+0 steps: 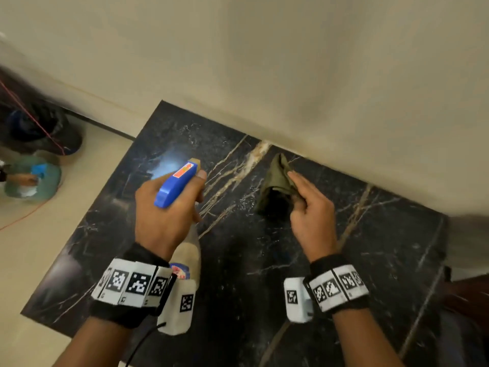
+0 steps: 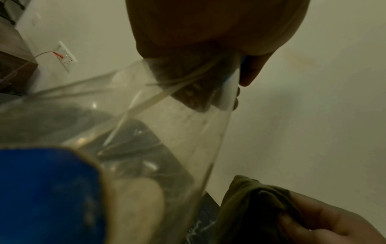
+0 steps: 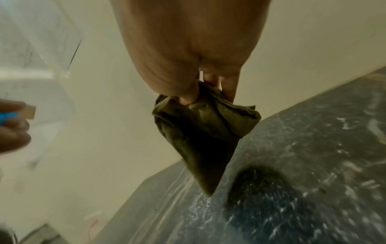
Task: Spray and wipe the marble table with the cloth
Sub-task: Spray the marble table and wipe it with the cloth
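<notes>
The black marble table with pale veins stands against a cream wall. My left hand grips a spray bottle by its blue trigger head, a finger over the trigger, and a white mist hangs at the nozzle over the table's far left. The clear bottle body fills the left wrist view. My right hand pinches an olive-green cloth, bunched and hanging just above the marble near the wall. In the right wrist view the cloth dangles to a point over the table.
The cream wall runs along the table's far edge. On the pale floor to the left lie a dark bag, a green round object and a red cord. A wall socket shows in the left wrist view.
</notes>
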Demonstrator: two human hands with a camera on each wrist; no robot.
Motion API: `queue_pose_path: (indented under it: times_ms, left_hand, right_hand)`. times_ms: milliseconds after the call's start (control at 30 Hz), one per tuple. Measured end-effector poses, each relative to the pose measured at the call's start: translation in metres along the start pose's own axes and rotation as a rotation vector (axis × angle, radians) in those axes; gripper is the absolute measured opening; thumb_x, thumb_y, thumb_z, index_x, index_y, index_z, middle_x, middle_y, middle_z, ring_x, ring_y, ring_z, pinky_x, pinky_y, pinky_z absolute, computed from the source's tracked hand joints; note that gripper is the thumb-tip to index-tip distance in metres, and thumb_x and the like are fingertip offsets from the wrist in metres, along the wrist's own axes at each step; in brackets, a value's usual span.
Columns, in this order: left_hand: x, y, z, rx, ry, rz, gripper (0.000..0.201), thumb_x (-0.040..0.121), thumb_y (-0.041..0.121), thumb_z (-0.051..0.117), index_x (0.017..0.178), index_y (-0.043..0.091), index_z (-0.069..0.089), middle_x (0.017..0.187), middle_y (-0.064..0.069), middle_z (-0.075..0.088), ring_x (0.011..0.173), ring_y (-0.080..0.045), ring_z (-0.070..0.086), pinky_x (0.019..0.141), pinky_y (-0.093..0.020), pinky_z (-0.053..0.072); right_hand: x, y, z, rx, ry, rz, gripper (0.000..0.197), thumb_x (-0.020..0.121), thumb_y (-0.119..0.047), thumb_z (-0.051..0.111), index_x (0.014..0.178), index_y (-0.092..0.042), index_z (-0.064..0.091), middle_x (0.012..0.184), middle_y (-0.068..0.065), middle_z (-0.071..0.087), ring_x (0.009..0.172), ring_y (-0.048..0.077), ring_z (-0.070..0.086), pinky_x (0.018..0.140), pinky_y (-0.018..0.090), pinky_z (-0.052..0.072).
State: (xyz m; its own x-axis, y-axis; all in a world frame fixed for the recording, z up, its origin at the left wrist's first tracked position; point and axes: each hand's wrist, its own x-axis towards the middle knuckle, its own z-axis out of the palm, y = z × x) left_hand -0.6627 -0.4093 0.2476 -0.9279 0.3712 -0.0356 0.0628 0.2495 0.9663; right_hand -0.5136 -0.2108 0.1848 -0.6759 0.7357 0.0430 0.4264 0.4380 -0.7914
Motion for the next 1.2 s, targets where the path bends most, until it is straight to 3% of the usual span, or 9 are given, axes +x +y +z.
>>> queue_pose_path:
  times_ms: [167, 233, 333, 467, 600, 767, 933, 1100, 1200]
  left_hand:
    - [-0.044, 0.032, 0.021, 0.007, -0.064, -0.013, 0.040, 0.092, 0.034, 0.070, 0.068, 0.001, 0.070, 0.062, -0.019, 0.065, 0.054, -0.037, 0.063, 0.049, -0.053, 0.056]
    - [-0.063, 0.044, 0.027, 0.015, -0.094, -0.017, 0.045, 0.089, 0.042, 0.070, 0.070, 0.001, 0.071, 0.062, -0.017, 0.066, 0.052, -0.036, 0.063, 0.049, -0.053, 0.056]
    - [-0.096, 0.065, 0.039, 0.022, -0.127, -0.035, 0.050, 0.083, 0.052, 0.070, 0.075, 0.002, 0.073, 0.063, -0.015, 0.067, 0.049, -0.034, 0.063, 0.050, -0.051, 0.058]
    - [-0.140, 0.076, 0.052, 0.055, -0.118, -0.068, 0.029, 0.095, 0.026, 0.075, 0.076, 0.004, 0.074, 0.063, -0.015, 0.068, 0.050, -0.033, 0.064, 0.058, -0.061, 0.059]
    - [-0.184, 0.085, 0.065, 0.078, -0.116, -0.119, 0.035, 0.088, 0.040, 0.081, 0.075, 0.008, 0.076, 0.061, -0.014, 0.068, 0.051, -0.036, 0.065, 0.058, -0.059, 0.060]
    - [-0.220, 0.099, 0.081, 0.064, -0.206, -0.192, 0.030, 0.092, 0.028, 0.071, 0.074, 0.004, 0.074, 0.066, -0.014, 0.070, 0.054, -0.038, 0.065, 0.058, -0.051, 0.059]
    - [-0.227, 0.106, 0.096, 0.035, -0.324, -0.218, 0.026, 0.093, 0.026, 0.071, 0.081, 0.004, 0.075, 0.065, -0.013, 0.071, 0.059, -0.040, 0.067, 0.057, -0.041, 0.056]
    - [-0.232, 0.104, 0.107, 0.014, -0.488, -0.130, 0.019, 0.092, 0.018, 0.074, 0.076, 0.008, 0.076, 0.065, -0.011, 0.072, 0.056, -0.027, 0.066, 0.060, -0.045, 0.057]
    - [-0.237, 0.111, 0.112, -0.043, -0.577, -0.172, 0.013, 0.093, 0.014, 0.072, 0.081, 0.009, 0.076, 0.069, -0.004, 0.076, 0.068, -0.031, 0.069, 0.067, -0.045, 0.056]
  right_hand:
    - [-0.053, -0.002, -0.048, 0.303, 0.050, 0.227, 0.056, 0.095, 0.005, 0.056, 0.132, -0.036, 0.060, 0.135, -0.014, 0.062, 0.126, -0.005, 0.054, 0.113, 0.026, 0.041]
    - [-0.072, -0.006, -0.068, 0.247, 0.024, 0.144, 0.061, 0.091, 0.012, 0.055, 0.131, -0.034, 0.060, 0.136, -0.014, 0.060, 0.126, -0.012, 0.050, 0.112, 0.017, 0.038]
    - [-0.101, -0.003, -0.104, 0.054, -0.017, -0.037, 0.071, 0.082, 0.022, 0.052, 0.135, -0.023, 0.064, 0.141, -0.009, 0.059, 0.132, -0.005, 0.049, 0.112, 0.012, 0.033]
    - [-0.132, 0.001, -0.145, -0.124, -0.074, -0.150, 0.074, 0.081, 0.018, 0.054, 0.139, -0.028, 0.060, 0.147, -0.014, 0.052, 0.135, 0.002, 0.048, 0.114, 0.016, 0.033]
    - [-0.157, 0.006, -0.180, -0.220, -0.077, -0.254, 0.067, 0.084, 0.010, 0.056, 0.138, -0.029, 0.060, 0.146, -0.012, 0.054, 0.135, 0.009, 0.050, 0.112, 0.027, 0.042]
    - [-0.183, 0.010, -0.209, -0.405, -0.093, -0.316, 0.062, 0.083, -0.006, 0.036, 0.134, -0.030, 0.062, 0.143, -0.008, 0.058, 0.132, 0.017, 0.054, 0.102, 0.038, 0.052]
    - [-0.210, 0.003, -0.235, -0.525, -0.088, -0.234, 0.064, 0.079, -0.005, 0.038, 0.131, -0.032, 0.064, 0.141, -0.009, 0.059, 0.130, 0.017, 0.055, 0.103, 0.035, 0.051]
    - [-0.247, 0.003, -0.249, -0.563, -0.054, -0.089, 0.074, 0.070, -0.001, 0.050, 0.136, -0.033, 0.058, 0.147, -0.010, 0.053, 0.136, 0.017, 0.050, 0.106, 0.039, 0.049]
    - [-0.274, -0.003, -0.254, -0.548, -0.006, 0.027, 0.076, 0.071, 0.000, 0.052, 0.139, -0.035, 0.056, 0.151, -0.013, 0.049, 0.140, 0.015, 0.045, 0.111, 0.038, 0.044]
